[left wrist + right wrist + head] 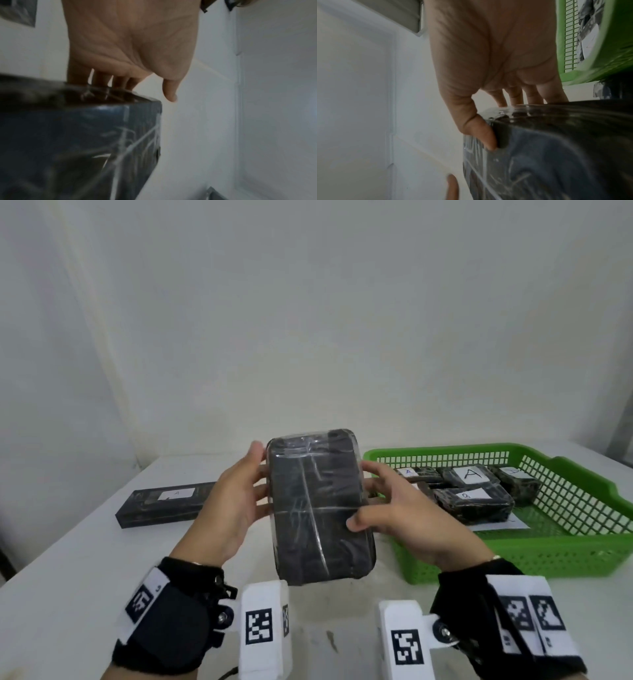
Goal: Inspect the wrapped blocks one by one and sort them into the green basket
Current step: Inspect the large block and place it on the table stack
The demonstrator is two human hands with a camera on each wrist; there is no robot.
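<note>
We hold a dark wrapped block [320, 508] up over the table [68, 577], between both hands and just left of the green basket [582, 508]. Our left hand [233, 501] cups its left edge: the fingers go behind the block and are hidden there, and the left wrist view shows only their first joints before they pass under the wrap, with the thumb standing clear of the corner. Our right hand [407, 518] grips the right edge, thumb [481, 134] pressed on the near face and fingers curled round the back, their tips out of sight. The face turned to us shows creased film and no label that we can make out; the far side is hidden. In the basket lie several wrapped blocks [476, 494] with white labels; we read "A" on two and what looks like "B" on another, while the rightmost label is unclear and our right hand covers part of the nearest block. A long dark box [161, 503] with a white label lies on the table to the left, its lettering too small to read.
</note>
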